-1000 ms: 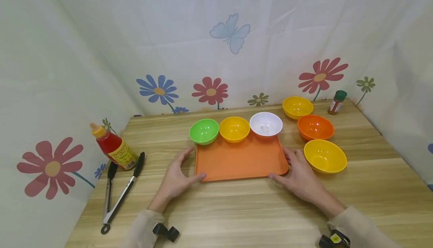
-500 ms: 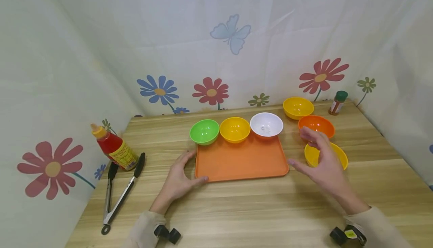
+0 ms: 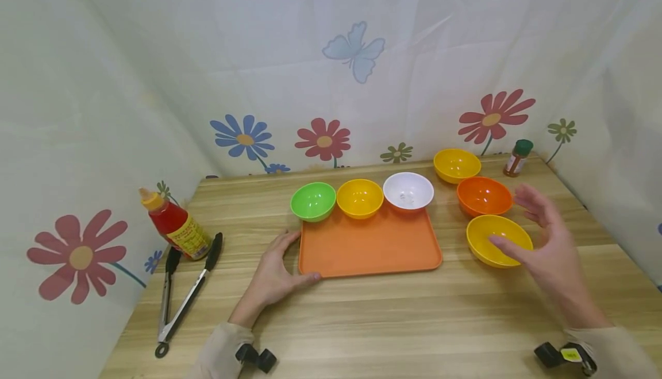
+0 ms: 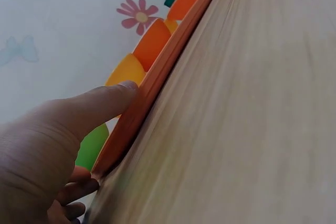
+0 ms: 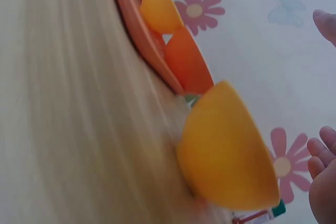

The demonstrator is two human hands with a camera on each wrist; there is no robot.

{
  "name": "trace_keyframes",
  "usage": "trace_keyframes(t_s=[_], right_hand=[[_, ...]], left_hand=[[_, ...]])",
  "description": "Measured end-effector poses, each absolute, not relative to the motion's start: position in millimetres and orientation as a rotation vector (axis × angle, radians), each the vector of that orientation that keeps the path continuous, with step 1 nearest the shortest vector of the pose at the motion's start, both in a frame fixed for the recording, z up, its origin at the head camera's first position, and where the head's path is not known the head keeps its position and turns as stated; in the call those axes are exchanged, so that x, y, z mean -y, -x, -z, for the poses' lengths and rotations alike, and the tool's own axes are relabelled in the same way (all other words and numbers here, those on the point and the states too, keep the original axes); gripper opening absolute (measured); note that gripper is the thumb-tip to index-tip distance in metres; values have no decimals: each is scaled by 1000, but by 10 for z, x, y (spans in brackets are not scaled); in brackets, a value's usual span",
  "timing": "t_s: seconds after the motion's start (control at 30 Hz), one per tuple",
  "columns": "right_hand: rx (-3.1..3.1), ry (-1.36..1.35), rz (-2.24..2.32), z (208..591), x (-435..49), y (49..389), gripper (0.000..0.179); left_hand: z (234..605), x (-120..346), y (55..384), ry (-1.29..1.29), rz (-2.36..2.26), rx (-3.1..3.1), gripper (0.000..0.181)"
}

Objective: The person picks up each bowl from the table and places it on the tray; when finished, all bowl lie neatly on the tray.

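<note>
- Left hand (image 3: 274, 275): loosely spread, touching orange tray (image 3: 369, 247) at near-left corner, not clasping.
- Right hand (image 3: 555, 250): spread wide, holding nothing, beside nearest yellow bowl (image 3: 483, 247).

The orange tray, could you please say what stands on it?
Along its far side stand a green bowl, a yellow bowl and a white-lined bowl; the tray beneath them is hidden.

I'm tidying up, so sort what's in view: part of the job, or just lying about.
Likely part of the job:
orange tray, left hand at its edge
green bowl, middle yellow bowl, white-lined bowl
front yellow bowl, right hand near it
perhaps orange bowl, rear yellow bowl

Apparently lying about:
tongs
sauce bottle
green-capped jar
</note>
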State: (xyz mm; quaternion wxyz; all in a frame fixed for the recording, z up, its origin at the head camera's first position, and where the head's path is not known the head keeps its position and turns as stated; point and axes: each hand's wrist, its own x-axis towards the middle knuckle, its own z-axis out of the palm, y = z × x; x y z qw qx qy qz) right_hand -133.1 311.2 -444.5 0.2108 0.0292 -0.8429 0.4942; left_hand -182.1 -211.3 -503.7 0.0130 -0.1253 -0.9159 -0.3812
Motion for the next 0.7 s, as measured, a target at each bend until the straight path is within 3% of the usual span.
trace_keyframes(t_s=[0.7], right_hand=[[2593,8,-1439,4809,-3412,1300,101]], left_hand=[[5015,2113,1814,409,1166,2868,117]])
